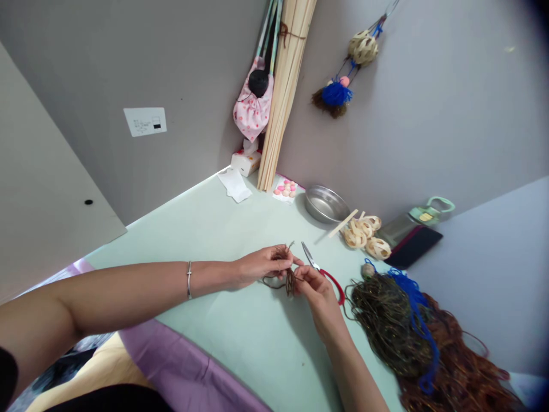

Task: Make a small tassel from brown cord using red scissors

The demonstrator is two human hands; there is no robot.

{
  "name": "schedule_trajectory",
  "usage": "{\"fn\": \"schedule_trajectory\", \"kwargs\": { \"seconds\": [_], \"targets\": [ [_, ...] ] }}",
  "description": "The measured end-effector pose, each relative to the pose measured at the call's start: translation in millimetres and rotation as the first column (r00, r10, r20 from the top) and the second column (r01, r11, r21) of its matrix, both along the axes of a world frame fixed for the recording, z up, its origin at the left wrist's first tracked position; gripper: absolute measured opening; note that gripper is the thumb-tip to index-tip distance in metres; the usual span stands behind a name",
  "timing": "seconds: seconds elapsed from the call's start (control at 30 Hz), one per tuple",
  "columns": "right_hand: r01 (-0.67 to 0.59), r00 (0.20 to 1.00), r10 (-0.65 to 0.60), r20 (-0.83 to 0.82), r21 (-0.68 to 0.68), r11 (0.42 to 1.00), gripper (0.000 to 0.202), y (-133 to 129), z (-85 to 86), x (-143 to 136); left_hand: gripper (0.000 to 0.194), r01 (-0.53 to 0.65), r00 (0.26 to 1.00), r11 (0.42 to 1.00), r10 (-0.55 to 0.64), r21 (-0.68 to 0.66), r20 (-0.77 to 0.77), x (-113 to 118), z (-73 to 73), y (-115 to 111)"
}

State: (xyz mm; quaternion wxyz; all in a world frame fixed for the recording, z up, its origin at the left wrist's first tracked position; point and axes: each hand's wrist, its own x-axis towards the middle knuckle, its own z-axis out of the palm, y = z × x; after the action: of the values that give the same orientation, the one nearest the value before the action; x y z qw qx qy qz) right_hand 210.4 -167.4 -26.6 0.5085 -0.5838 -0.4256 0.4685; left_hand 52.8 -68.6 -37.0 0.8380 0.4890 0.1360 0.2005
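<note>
My left hand (pixel 261 265) is closed on a small bundle of brown cord (pixel 289 281) above the pale green table (pixel 240 332). Loops of the cord hang below its fingers, and a short end sticks up past them. Close beside it on the right, my right hand (pixel 316 290) pinches a strand of the same cord between thumb and fingertips. Scissors with red handles (pixel 333 280) lie just behind my right hand, their blades pointing away to the upper left.
Woven strip balls (pixel 358 233), a metal bowl (pixel 326 204), pink and cream beads (pixel 285 188) and a tissue pack (pixel 246 162) line the back. A bottle (pixel 398 228), dark phone (pixel 414 246) and heaped brown yarn (pixel 454 355) with blue cord (pixel 418 320) are at right.
</note>
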Motion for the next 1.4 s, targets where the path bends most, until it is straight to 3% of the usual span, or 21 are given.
{"fn": "schedule_trajectory", "kwargs": {
  "seconds": [0.17,0.37,0.6,0.73,0.97,1.07,1.13,1.2,1.3,1.4],
  "targets": [
    [0.039,0.998,-0.04,-0.047,-0.014,0.999,0.021,-1,-4.2,4,0.029,-0.041,0.999,0.997,0.042,0.073,-0.01,0,-0.7,-1],
    [0.005,0.999,-0.005,-0.035,-0.004,1.0,0.02,-1,-2.0,-1,0.025,-0.05,0.997,0.998,0.053,0.045,-0.058,2,-7.6,2],
    [0.106,0.99,-0.107,-0.092,-0.012,0.994,0.019,0,-3.2,1,0.031,0.037,0.995,0.999,-0.039,-0.029,-0.094,3,-7.3,-2],
    [0.105,0.981,-0.108,-0.158,-0.027,0.994,0.019,-1,0.2,-3,0.035,0.063,0.991,0.998,-0.065,-0.019,-0.116,3,-6.5,-3],
    [-0.132,0.877,0.095,-0.471,-0.046,0.99,0.009,-6,10.2,-4,0.035,0.083,0.986,0.997,-0.082,-0.003,-0.142,4,-11.3,-1],
    [0.034,0.864,-0.016,-0.504,0.027,0.999,0.01,-5,13.4,1,0.035,0.087,0.984,0.996,-0.087,-0.006,-0.155,4,-11.4,-1],
    [0.18,0.869,-0.136,-0.476,0.047,0.982,0.025,-3,14.4,6,0.036,0.072,0.984,0.997,-0.075,-0.022,-0.162,4,-10.8,-1],
    [0.236,0.897,-0.207,-0.39,0.029,0.971,0.033,-2,14.3,9,0.037,0.042,0.985,0.999,-0.046,-0.029,-0.169,4,-9.3,-1],
    [0.154,0.973,-0.16,-0.168,-0.046,0.987,0.023,-2,11.8,9,0.038,-0.024,0.988,1.0,0.021,-0.014,-0.151,4,-5.9,-1],
    [-0.038,0.999,0.041,0.035,-0.09,0.995,0.02,-4,7.7,5,0.037,-0.061,0.99,0.998,0.061,0.001,-0.128,3,-3.6,-1]
  ]
}}
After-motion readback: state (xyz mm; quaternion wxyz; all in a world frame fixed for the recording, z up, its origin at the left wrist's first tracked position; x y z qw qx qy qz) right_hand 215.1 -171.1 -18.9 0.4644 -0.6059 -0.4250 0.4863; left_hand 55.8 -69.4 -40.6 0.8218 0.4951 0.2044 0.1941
